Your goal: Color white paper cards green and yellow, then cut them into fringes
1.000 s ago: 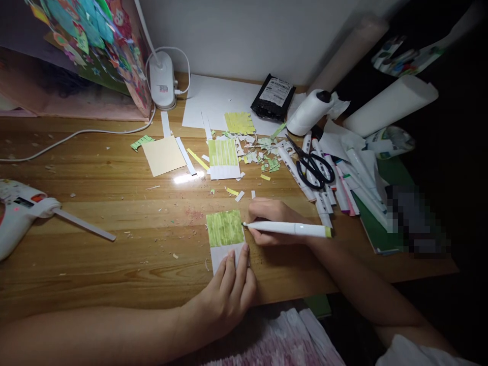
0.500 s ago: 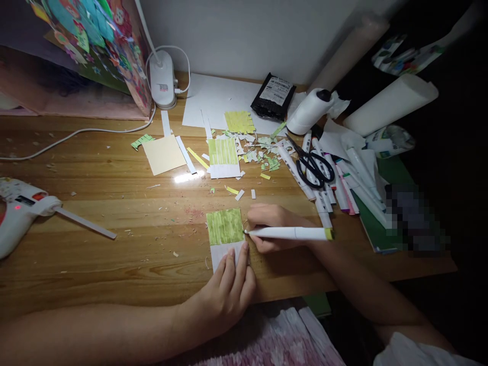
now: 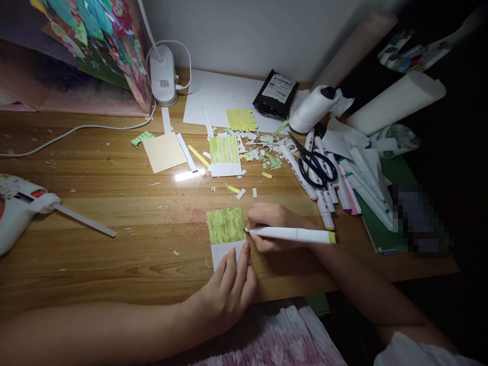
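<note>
A paper card, green on its upper half and white below, lies near the front edge of the wooden table. My left hand rests on its white lower part, fingertips pressing down and fingers slightly apart, with nothing gripped. My right hand is closed round a white marker with a yellow-green end. The marker's tip touches the card's right edge, at the green part. Farther back lies a second card with green stripes, beside a yellow fringed piece.
Scissors lie on several markers at the right. Paper scraps and a cream square lie farther back. A glue gun is at the left. White rolls, a black packet and a lamp base stand behind.
The view has shifted slightly. My left hand still presses the card, and the marker in my right hand stays at its right edge, its rear end a little lower.
</note>
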The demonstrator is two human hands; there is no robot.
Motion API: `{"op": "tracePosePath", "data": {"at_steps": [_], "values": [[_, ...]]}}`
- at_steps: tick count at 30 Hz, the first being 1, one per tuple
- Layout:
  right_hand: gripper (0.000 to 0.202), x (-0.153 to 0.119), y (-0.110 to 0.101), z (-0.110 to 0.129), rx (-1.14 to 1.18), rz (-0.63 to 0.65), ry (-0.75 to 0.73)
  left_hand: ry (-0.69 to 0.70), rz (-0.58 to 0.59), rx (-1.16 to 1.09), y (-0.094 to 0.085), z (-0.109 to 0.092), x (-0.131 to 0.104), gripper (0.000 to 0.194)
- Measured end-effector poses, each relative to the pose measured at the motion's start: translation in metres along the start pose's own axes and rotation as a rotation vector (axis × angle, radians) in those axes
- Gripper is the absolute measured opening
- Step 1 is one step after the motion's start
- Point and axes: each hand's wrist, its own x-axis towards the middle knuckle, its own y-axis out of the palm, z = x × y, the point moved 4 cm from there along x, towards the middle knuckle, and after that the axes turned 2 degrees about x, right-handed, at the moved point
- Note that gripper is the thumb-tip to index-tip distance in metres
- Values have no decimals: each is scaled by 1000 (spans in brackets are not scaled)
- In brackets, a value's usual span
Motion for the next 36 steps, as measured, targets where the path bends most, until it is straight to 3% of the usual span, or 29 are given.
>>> {"op": "tracePosePath", "data": {"at_steps": [6,17,23,30,36], "values": [[20,-3,2,4,54,114,-18,2,-12,-10,0,1,0,35],[15,-3,2,7,11,123,-26,1,8,-12,-1,1,1,35],[18,-3,3,3,-21,10,-38,-30,39,-6,-1,0,0,34],[12,1,2,9,36,-156,1,2,-21,-1,-1,0,-1,33],[7,9,19,26,150,-118,5,-28,-27,-5,-4,-1,0,27]]}}
